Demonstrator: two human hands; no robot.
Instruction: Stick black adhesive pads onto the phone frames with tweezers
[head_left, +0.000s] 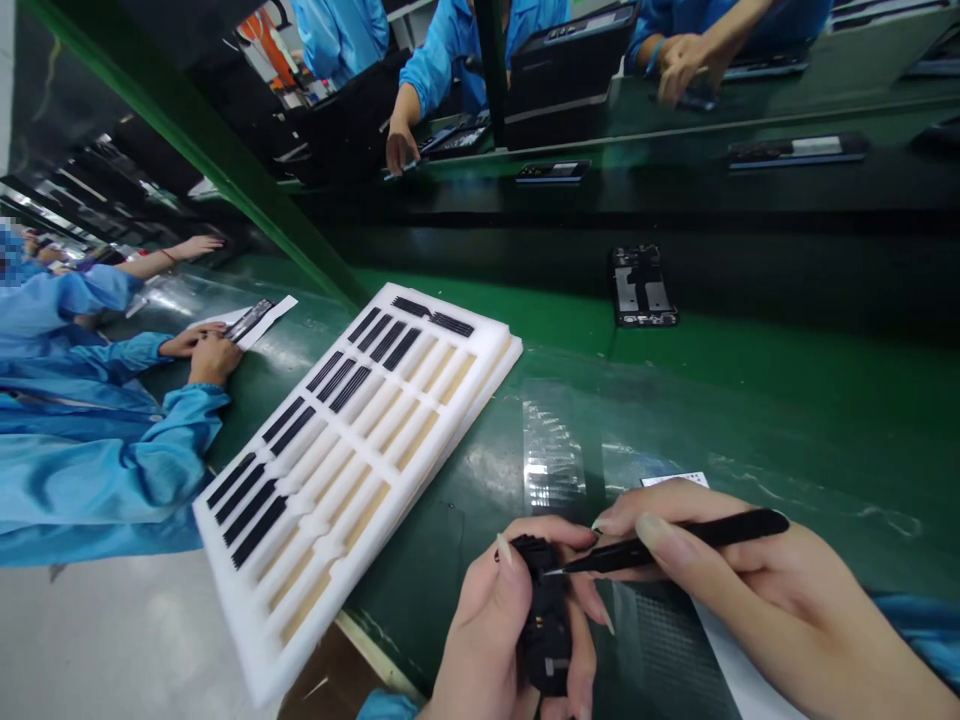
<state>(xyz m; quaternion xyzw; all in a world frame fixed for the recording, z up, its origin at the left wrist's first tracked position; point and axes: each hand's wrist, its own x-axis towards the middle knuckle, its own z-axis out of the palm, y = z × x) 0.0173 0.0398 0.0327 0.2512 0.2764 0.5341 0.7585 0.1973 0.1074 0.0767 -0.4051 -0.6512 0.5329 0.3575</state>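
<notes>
Low in the head view, my left hand (491, 620) is closed around a small black moulded part (546, 630), which has tiny gold contacts on its face. My right hand (720, 570) grips a pair of black tweezers (675, 538), held slanting to the left. Their fine metal tip rests at or just over the upper end of the black part; whether it touches I cannot tell. Left of my hands, a white foam tray (352, 540) holds rows of thin black strips (255, 525) in slots, and several slots show a tan bottom.
An opened phone (643, 287) lies on the green surface ahead. More phones (553, 172) lie on the raised line behind. At left, a co-worker in blue handles a phone (250, 318); others work across the line. A green post (202, 150) slants across the upper left.
</notes>
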